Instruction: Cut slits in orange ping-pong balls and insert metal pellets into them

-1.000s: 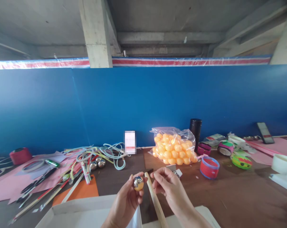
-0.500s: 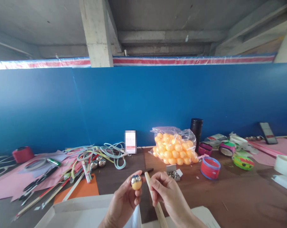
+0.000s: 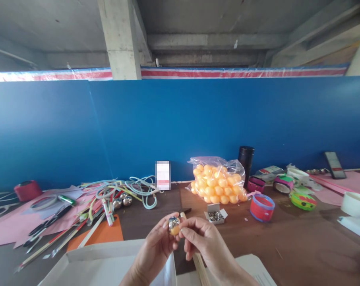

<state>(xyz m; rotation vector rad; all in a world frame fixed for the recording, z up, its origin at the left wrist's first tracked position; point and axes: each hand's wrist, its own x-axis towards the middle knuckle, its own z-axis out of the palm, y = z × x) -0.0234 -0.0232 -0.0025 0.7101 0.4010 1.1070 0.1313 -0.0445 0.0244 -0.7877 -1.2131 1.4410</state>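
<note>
My left hand (image 3: 156,242) is closed round a small shiny ball (image 3: 174,225), silver on top and orange below. My right hand (image 3: 202,240) has thumb and index finger pinched together at the ball's right edge; anything between the fingertips is too small or hidden to name. Beneath my right hand lies a pale wooden stick (image 3: 200,270), partly covered by it. Just beyond the hands, a small open white box (image 3: 216,217) holds several shiny metal pieces.
A white tray (image 3: 99,264) sits front left. Behind my hands stands a clear bag of orange balls (image 3: 217,184), with a black cylinder (image 3: 245,163) beside it. Cords (image 3: 141,190), scissors (image 3: 41,226) and steel balls (image 3: 122,200) clutter the left; tape rolls (image 3: 262,208) are right.
My right hand has moved left, its pinched fingertips now meeting the ball's side. The ball stays in my left hand, shifted slightly right and turned a little.
</note>
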